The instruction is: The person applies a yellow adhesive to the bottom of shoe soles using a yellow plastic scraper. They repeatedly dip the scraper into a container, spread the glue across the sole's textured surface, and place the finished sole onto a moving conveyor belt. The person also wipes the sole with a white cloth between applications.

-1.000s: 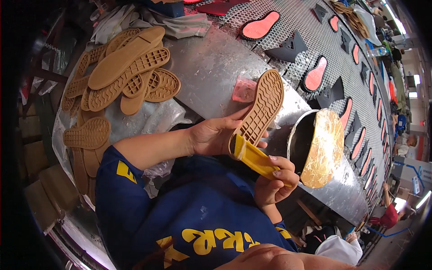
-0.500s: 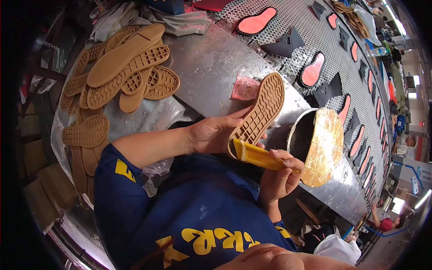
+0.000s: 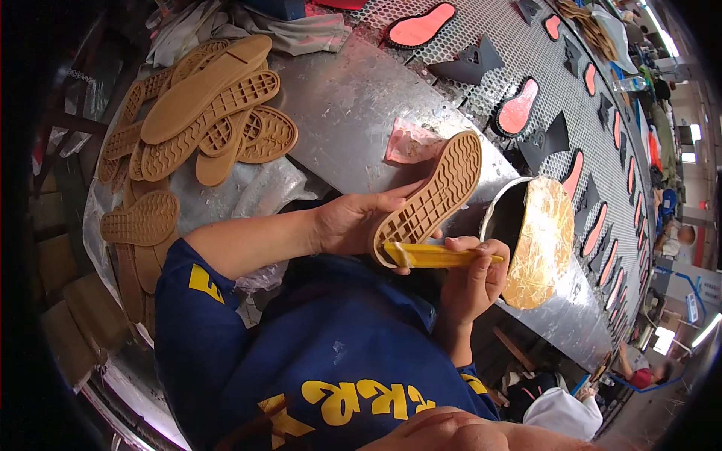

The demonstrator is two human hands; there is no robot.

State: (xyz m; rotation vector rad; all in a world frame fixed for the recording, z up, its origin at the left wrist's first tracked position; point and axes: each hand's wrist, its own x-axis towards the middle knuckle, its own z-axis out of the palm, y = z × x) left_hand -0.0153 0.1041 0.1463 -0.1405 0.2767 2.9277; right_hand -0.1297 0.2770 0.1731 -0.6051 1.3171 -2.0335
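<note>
The person wears a navy shirt (image 3: 301,323) with yellow marks. In front of it, the left hand (image 3: 347,223) grips a tan sole (image 3: 440,188) near its lower end, tread side facing up, its other end slanting out over the table (image 3: 338,98). The right hand (image 3: 475,282) pinches a flat yellow tool (image 3: 447,256) between thumb and fingers; the tool's tip lies against the sole's lower end, close to the left hand.

Just beyond the right hand, toward the table's right end, a golden, crinkled cover (image 3: 538,244) sits over part of a dark-mouthed container. Crumpled clear plastic (image 3: 265,194) lies left of the hands, next to tan soles heaped (image 3: 207,90) along the table's left edge. A pinkish square (image 3: 410,141) lies past the held sole, nearer the table's far edge. Grey cloth (image 3: 297,34) is bunched at the far left corner.

Across the far edge stretches a mesh surface (image 3: 485,22), carrying pink-faced soles (image 3: 517,109) and dark cut pieces (image 3: 547,140).
</note>
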